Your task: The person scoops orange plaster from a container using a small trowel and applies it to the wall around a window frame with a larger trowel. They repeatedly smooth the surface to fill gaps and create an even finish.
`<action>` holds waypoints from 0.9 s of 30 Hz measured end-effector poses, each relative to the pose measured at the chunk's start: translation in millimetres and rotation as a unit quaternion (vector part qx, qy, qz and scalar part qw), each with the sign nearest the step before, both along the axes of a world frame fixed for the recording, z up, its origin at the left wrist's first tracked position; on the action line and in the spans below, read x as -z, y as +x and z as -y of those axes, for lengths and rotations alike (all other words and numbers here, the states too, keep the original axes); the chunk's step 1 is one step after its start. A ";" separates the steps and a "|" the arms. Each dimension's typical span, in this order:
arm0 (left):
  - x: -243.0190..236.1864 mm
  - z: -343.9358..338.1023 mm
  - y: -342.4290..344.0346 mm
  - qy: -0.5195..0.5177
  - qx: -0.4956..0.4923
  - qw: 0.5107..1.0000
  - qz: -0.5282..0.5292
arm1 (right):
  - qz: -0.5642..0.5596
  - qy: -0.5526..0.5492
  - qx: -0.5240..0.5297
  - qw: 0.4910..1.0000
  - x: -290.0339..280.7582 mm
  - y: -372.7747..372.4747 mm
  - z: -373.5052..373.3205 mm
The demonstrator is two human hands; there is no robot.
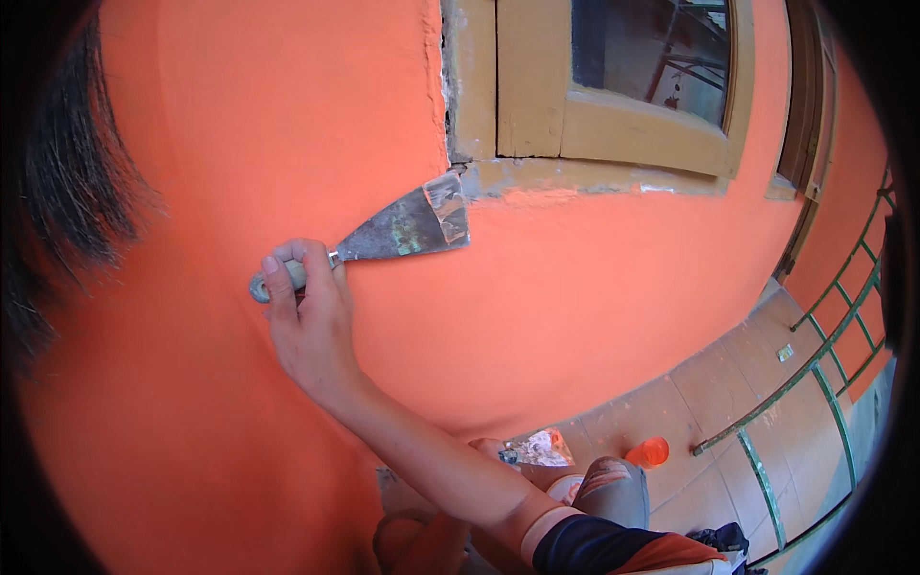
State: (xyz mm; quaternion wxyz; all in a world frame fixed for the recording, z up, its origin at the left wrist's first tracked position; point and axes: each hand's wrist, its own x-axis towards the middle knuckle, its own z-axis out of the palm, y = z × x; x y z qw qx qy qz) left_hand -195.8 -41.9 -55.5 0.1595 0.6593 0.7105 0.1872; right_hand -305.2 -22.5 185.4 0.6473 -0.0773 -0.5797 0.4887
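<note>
My right hand (311,307), its arm reaching up from the lower right, is closed round the handle of a putty knife (393,230). The wide, stained blade lies against the orange wall (316,125), with pale filler smeared along its edge. Its tip meets the lower left corner of a window frame (537,175), where the plaster edge is rough and chipped. Lower down, partly hidden behind my right forearm, my left hand (487,448) grips a second scraper (539,448). White and orange filler covers that blade.
An orange cup-like container (648,452) is on the tiled floor (709,412) beside my knee (613,491). A green metal railing (805,374) runs along the right. Dark hair (72,163) hangs into view at the left. A small packet (785,353) lies farther along the floor.
</note>
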 end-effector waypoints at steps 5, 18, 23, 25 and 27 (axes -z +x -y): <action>-1.2 0.6 1.2 0.002 0.002 1.000 0.001 | 0.009 -0.030 -0.051 0.998 -6.0 -1.5 -4.8; -0.9 4.5 4.2 0.003 0.002 1.000 -0.001 | 0.073 -0.094 -0.225 0.967 -10.2 20.8 0.6; -2.6 7.1 3.0 0.004 0.002 1.000 -0.001 | 0.078 -0.075 -0.241 0.964 -9.2 50.7 19.1; -2.8 8.0 2.3 0.005 0.001 1.000 -0.001 | 0.075 -0.077 -0.221 0.969 -10.2 58.5 21.0; -2.8 8.8 1.7 0.006 0.002 1.000 -0.001 | 0.053 -0.103 -0.234 0.965 -13.9 60.2 9.8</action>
